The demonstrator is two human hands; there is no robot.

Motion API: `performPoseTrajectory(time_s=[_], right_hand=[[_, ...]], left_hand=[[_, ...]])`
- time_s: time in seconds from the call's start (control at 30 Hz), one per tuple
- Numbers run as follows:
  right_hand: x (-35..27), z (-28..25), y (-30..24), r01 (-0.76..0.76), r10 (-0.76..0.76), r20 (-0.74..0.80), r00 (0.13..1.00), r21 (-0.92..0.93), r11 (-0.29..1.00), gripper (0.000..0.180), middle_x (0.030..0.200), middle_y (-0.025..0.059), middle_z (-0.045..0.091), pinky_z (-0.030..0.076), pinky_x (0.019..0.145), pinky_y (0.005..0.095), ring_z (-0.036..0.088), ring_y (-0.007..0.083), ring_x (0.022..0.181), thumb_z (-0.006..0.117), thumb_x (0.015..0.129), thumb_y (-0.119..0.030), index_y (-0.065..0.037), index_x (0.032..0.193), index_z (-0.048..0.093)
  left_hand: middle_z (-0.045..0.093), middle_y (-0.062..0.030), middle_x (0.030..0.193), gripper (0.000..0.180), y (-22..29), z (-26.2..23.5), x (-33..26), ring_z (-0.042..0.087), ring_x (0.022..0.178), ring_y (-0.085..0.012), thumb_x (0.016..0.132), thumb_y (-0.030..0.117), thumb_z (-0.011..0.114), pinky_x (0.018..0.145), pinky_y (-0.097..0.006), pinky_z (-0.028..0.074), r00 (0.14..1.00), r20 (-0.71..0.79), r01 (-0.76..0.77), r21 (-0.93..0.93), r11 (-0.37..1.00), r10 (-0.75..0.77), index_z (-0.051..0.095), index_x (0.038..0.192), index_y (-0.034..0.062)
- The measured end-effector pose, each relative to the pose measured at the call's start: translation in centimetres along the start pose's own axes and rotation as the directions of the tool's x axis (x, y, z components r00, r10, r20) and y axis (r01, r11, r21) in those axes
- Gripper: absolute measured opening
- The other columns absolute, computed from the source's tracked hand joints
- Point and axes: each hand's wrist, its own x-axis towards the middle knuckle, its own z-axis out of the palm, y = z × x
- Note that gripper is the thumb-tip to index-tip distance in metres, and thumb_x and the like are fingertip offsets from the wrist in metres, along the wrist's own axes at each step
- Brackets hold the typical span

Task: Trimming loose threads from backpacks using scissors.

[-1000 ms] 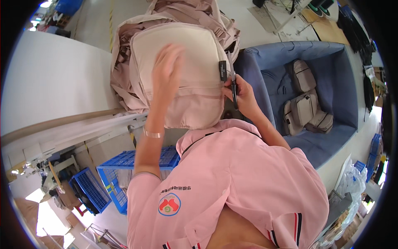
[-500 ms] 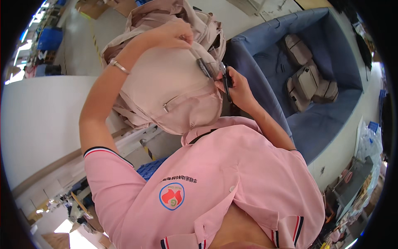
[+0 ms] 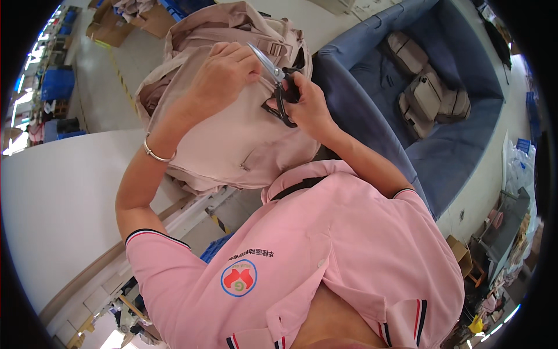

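Bag (image 3: 232,134) of beige cloth lies at the edge of the white table (image 3: 58,198), on more bags. Your left hand (image 3: 224,72) pinches its top. Your right hand (image 3: 305,104) is closed around black-handled scissors (image 3: 279,87), blades apart. Beside the bag, a blue bin (image 3: 447,145) holds finished bags.

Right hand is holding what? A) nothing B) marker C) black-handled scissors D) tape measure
C: the right hand grips black-handled scissors, blades pointing up-left over the beige backpack that the left hand steadies.
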Motion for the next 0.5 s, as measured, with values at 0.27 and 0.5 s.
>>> performPoseTrajectory(time_s=[0.27,0.5], right_hand=[[-0.1,-0.8,-1.6,-0.138,0.144,0.133,0.981,-0.054,0.989,0.04,0.071,0.0033,0.055,0.044,0.055,0.0277,0.053,0.0121,0.062,0.085,0.078,-0.022,-0.002,0.092,0.054],[-2.7,-5.3,1.5,0.227,-0.089,0.261,0.961,-0.565,0.793,0.058,0.088,0.0163,0.057,0.048,0.068,0.0423,0.059,0.0359,0.081,0.075,0.08,-0.053,0.0,0.095,0.057]], left_hand=[[0.057,-0.0009,0.084,0.007,-0.8,-1.9,-2.0,0.054,0.093,-0.0193,0.084,0.014,0.069,0.096,-0.037,0.031,0.977,0.178,0.142,-0.145,0.979,-0.115,0.065,0.087,0.0088],[0.061,-0.0005,0.091,0.007,0.6,-2.0,-4.0,0.056,0.094,-0.0194,0.082,0.009,0.071,0.097,-0.038,0.035,0.985,-0.131,0.116,-0.006,0.993,-0.116,0.065,0.084,0.0104]])
